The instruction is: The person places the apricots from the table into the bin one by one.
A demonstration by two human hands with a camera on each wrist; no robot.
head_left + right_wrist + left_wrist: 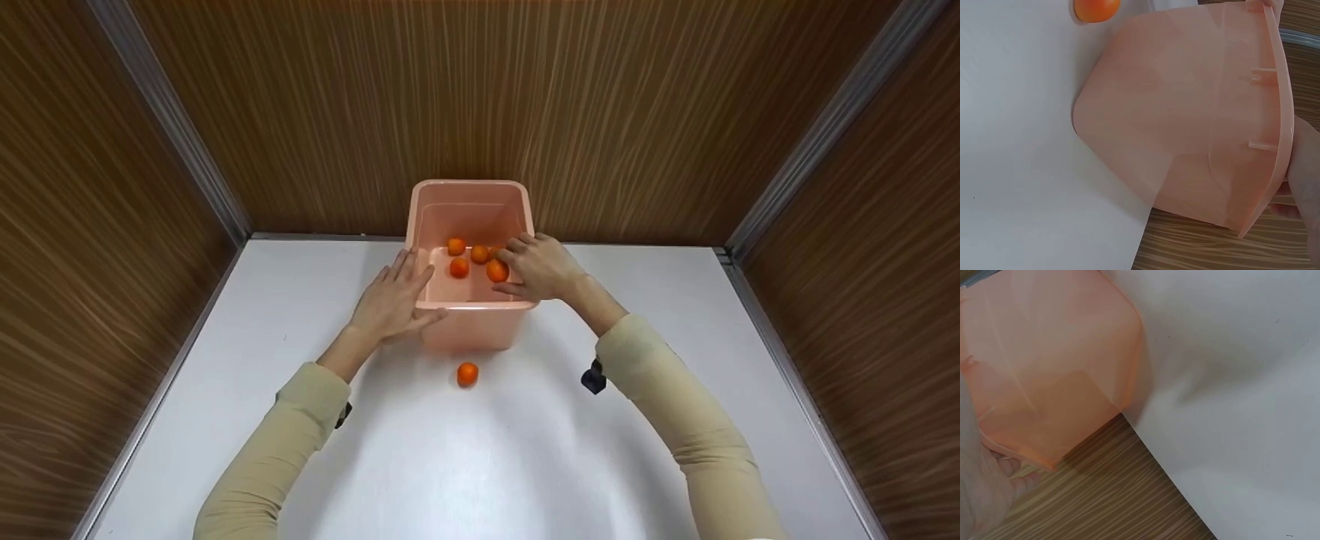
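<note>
Unlabelled pink bin (471,326), oranges (459,267) inside

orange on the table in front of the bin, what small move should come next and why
Probably the right hand should let go of the orange it holds inside the bin and draw back toward the loose orange. Four oranges lie in or over the bin, while that one sits alone on the table, just before the bin's near wall. The left hand rests flat on the rim and could steady it.

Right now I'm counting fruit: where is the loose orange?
In the head view, the loose orange lies on the white table just before the pink bin, between both arms.
</note>
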